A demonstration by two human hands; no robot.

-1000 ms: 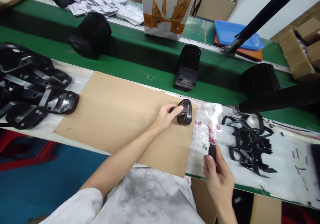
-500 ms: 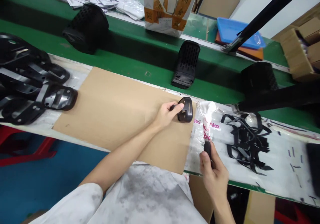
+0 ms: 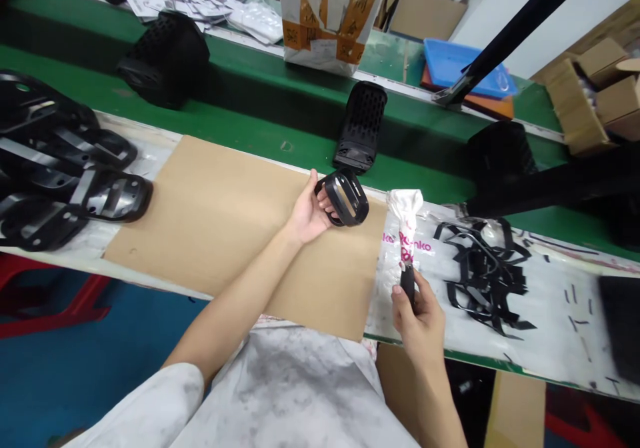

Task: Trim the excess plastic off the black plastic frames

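Note:
My left hand (image 3: 311, 211), palm turned up, holds a glossy black plastic frame (image 3: 353, 198) with slots, its fingers reaching inside the loop. The frame is tilted above the right part of a brown cardboard sheet (image 3: 240, 235). In my right hand (image 3: 421, 311) is the black handle of a hammer (image 3: 406, 235), its head and shaft wrapped in white plastic with pink print. The wrapped head points away from me, right of the frame. My right fingers close round the handle.
Black plastic frames (image 3: 113, 195) are piled at left. Thin black cut-off pieces (image 3: 487, 278) lie at right on white plastic sheeting. Beyond, perforated black housings (image 3: 361, 125) stand on the green belt (image 3: 260, 128). A taped box (image 3: 330, 21) and a blue tray (image 3: 465, 68) are further back.
My left hand has turned from palm down to palm up, tilting the black frame and shifting it slightly left and away. The right hand still grips the hammer, its head turned a little.

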